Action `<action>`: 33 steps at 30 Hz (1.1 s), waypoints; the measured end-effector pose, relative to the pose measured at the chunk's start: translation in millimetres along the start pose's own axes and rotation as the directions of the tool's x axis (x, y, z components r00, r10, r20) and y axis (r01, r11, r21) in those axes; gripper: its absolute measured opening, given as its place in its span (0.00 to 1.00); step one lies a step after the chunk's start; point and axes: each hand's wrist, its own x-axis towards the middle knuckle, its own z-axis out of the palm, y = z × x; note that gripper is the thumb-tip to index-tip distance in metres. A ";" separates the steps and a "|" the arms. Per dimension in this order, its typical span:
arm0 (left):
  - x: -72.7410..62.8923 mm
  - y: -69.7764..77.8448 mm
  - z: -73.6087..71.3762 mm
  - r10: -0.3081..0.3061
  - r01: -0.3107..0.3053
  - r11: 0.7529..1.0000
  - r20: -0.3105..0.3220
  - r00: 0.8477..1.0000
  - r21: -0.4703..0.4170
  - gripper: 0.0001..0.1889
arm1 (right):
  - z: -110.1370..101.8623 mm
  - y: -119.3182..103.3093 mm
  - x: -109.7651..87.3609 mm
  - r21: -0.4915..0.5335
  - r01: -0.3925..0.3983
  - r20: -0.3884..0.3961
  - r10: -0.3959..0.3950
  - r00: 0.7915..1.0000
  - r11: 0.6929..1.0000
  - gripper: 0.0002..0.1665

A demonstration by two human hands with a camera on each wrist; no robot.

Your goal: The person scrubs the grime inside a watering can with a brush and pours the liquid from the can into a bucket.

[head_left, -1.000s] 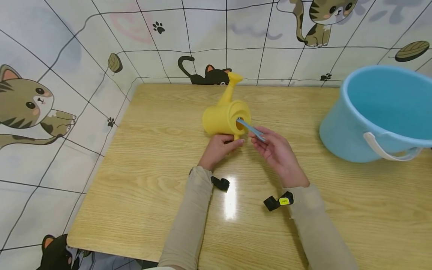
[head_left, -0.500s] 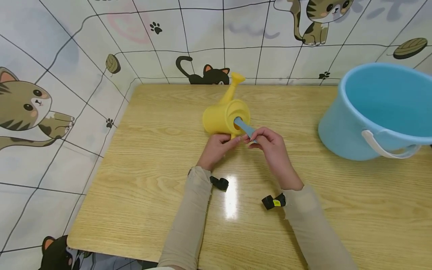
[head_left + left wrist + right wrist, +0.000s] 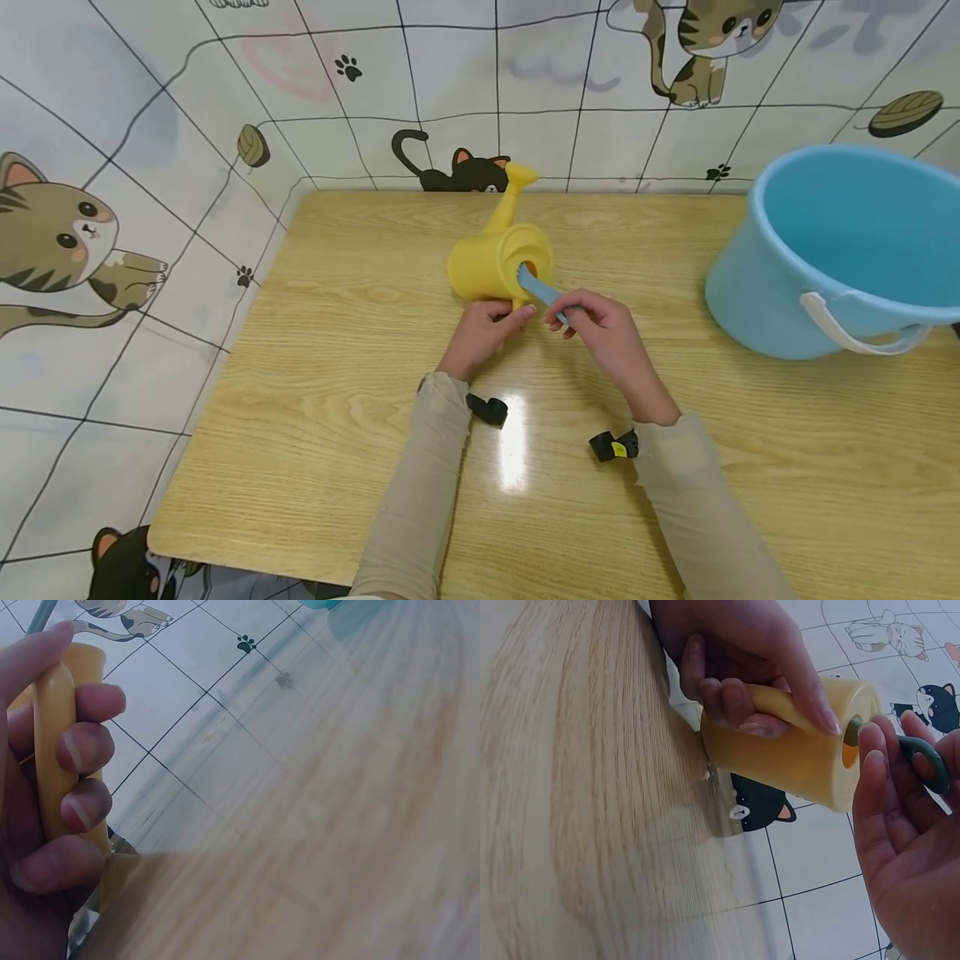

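A yellow watering can [image 3: 483, 265] lies tipped on the table, its round opening facing the right hand and its spout pointing to the wall. My left hand [image 3: 482, 335] grips the can's handle [image 3: 54, 750], with fingers curled round it in the left wrist view. With fingers and thumb, my right hand [image 3: 603, 337] pinches a slim blue tool with a looped end [image 3: 542, 292]. The loop shows beside the right fingers in the right wrist view. The tool's other end is at the can's opening [image 3: 850, 750], partly inside; its exact kind is unclear.
A large light-blue bucket [image 3: 780, 308] with a white handle [image 3: 832, 325] stands at the right of the wooden table [image 3: 315, 400]. Behind and to the left rises a white wall with a cat print [image 3: 480, 75].
My right hand has turned over from palm-up to back-up and shifted slightly left, turning and tilting the blue tool in the opening. The left hand and watering can have hardly moved.
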 end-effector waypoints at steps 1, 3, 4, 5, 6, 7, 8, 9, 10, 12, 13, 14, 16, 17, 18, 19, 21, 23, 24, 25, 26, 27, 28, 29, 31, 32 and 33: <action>-0.1 -0.1 -0.3 0.001 -0.001 1.000 -0.003 1.000 0.003 0.29 | 0.5 0.2 0.2 -0.006 -0.003 0.000 0.003 1.000 1.000 0.13; -0.6 -0.6 -1.0 0.003 -0.003 1.000 -0.010 1.000 0.010 0.29 | 1.5 0.1 0.1 -0.014 -0.014 0.000 0.014 1.000 1.000 0.13; -1.0 -0.8 -0.8 0.002 -0.002 1.000 -0.012 1.000 0.013 0.29 | 1.2 4.2 0.3 -0.016 -0.017 -0.005 0.017 1.000 1.000 0.13; -1.3 -0.9 -0.7 0.001 -0.001 1.000 -0.013 1.000 0.012 0.29 | 0.7 8.2 0.6 -0.015 -0.019 -0.007 0.019 1.000 1.000 0.13; -1.6 -1.1 -0.5 0.000 0.000 1.000 -0.015 1.000 0.014 0.28 | 0.3 12.1 0.9 -0.012 -0.019 -0.008 0.019 1.000 1.000 0.13; -2.0 -1.6 -0.5 -0.003 0.003 1.000 -0.017 1.000 0.011 0.28 | -0.1 16.1 1.2 -0.008 -0.019 -0.008 0.019 1.000 1.000 0.13; -2.3 -2.0 -0.4 -0.004 0.004 1.000 -0.019 1.000 0.010 0.28 | -0.5 19.9 1.8 -0.008 -0.017 -0.008 0.017 1.000 1.000 0.12; -2.5 -1.9 -0.4 -0.005 0.006 1.000 -0.019 1.000 0.008 0.28 | -0.8 23.8 2.3 -0.012 -0.014 -0.009 0.014 1.000 1.000 0.12; -2.6 -2.0 -0.4 -0.006 0.007 1.000 -0.020 1.000 0.008 0.28 | -1.4 28.1 2.9 -0.017 -0.008 -0.009 0.008 1.000 1.000 0.12; -2.7 -2.2 -0.6 -0.010 0.010 1.000 -0.021 1.000 0.005 0.28 | -0.9 24.0 2.6 -0.015 -0.009 -0.003 0.009 1.000 1.000 0.12; -2.6 -2.5 -0.8 -0.010 0.010 1.000 -0.021 1.000 0.001 0.28 | -0.5 21.4 2.4 -0.015 -0.009 0.000 0.009 1.000 1.000 0.12; -2.5 -2.2 -0.9 -0.009 0.009 1.000 -0.019 1.000 -0.001 0.27 | 0.1 18.3 2.3 -0.016 -0.009 0.003 0.009 1.000 1.000 0.12; -2.1 -2.0 -1.0 -0.008 0.008 1.000 -0.014 1.000 -0.004 0.27 | 1.1 11.8 1.3 -0.011 -0.014 0.008 0.014 1.000 1.000 0.12; -1.9 -2.1 -1.0 -0.008 0.008 1.000 -0.011 1.000 -0.007 0.27 | 1.8 7.8 1.0 -0.004 -0.019 0.008 0.019 1.000 1.000 0.11; -1.7 -2.1 -1.0 -0.009 0.009 1.000 -0.008 1.000 -0.009 0.27 | 2.2 5.7 0.6 -0.003 -0.022 0.010 0.022 1.000 1.000 0.11; -1.4 -2.1 -0.9 -0.008 0.008 1.000 -0.005 1.000 -0.010 0.27 | 2.4 4.7 0.7 -0.007 -0.023 0.011 0.023 1.000 1.000 0.11; -1.1 -2.1 -0.9 -0.010 0.010 1.000 0.002 1.000 -0.014 0.26 | 2.8 3.0 0.2 -0.008 -0.028 0.011 0.028 1.000 1.000 0.12; -1.0 -2.5 -0.7 -0.010 0.010 1.000 0.004 1.000 -0.018 0.26 | 3.0 2.8 0.0 -0.009 -0.032 0.011 0.032 0.999 0.999 0.12; -0.8 -2.6 -0.6 -0.008 0.008 1.000 0.005 1.000 -0.018 0.26 | 3.2 2.4 -0.2 -0.010 -0.036 0.010 0.036 0.999 0.999 0.12; -0.6 -3.0 -0.5 -0.006 0.006 1.000 0.006 1.000 -0.019 0.26 | 3.2 2.0 -0.3 -0.012 -0.038 0.009 0.038 0.999 0.999 0.12; -0.5 -3.1 -0.4 -0.003 0.003 1.000 0.006 1.000 -0.017 0.26 | 3.4 1.1 -0.5 -0.010 -0.043 0.007 0.043 0.999 0.999 0.12; -0.2 -3.1 -0.3 0.000 0.000 1.000 0.007 1.000 -0.016 0.26 | 3.5 1.1 -0.6 -0.010 -0.046 0.006 0.046 0.999 0.999 0.12; -0.3 -3.2 -0.3 -0.001 0.001 1.000 0.006 1.000 -0.014 0.26 | 3.8 0.3 -0.4 -0.008 -0.050 0.004 0.050 0.999 0.999 0.12; -0.3 -3.3 -0.3 -0.002 0.003 1.000 0.006 1.000 -0.012 0.26 | 3.9 -0.7 -0.4 -0.009 -0.053 0.002 0.053 0.999 0.999 0.12; -0.5 -3.2 -0.4 -0.010 0.010 1.000 0.006 1.000 -0.008 0.27 | 3.8 0.9 -0.1 -0.005 -0.044 0.006 0.044 0.999 0.999 0.12; -0.7 -2.8 -0.6 -0.014 0.014 1.000 0.005 1.000 -0.007 0.27 | 3.9 1.7 0.1 -0.001 -0.041 0.007 0.041 0.999 0.999 0.12; -0.9 -2.7 -0.7 -0.019 0.019 1.000 0.004 1.000 -0.008 0.28 | 3.7 3.0 0.6 0.006 -0.037 0.009 0.037 0.999 0.999 0.11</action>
